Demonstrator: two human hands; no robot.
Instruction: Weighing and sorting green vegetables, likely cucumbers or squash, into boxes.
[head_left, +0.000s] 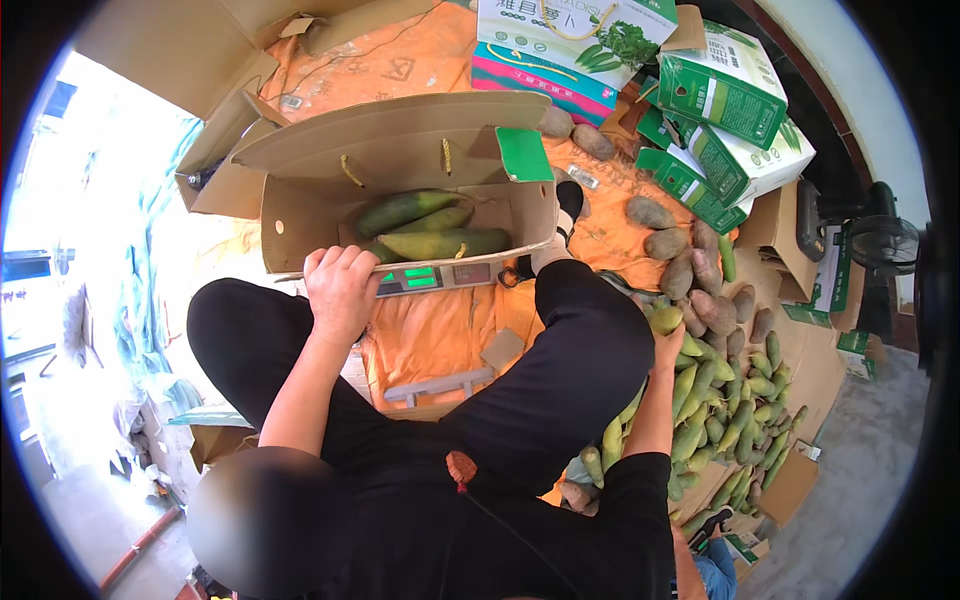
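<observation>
Your work looks partly done: at eleven o'clock, the open box appears to sit on a scale and has at least three green radishes lying in it. Its tall lid stands up at the far side, so closing is not yet done, and there seems to be room above them. Your left grip is clamped on the box's near wall, fingers bent over the edge. At three o'clock, your right grip looks closed around one radish, well apart from the box; some fingers are hidden. A large radish pile remains at four o'clock, with brown roots just above three and printed cartons at two.
</observation>
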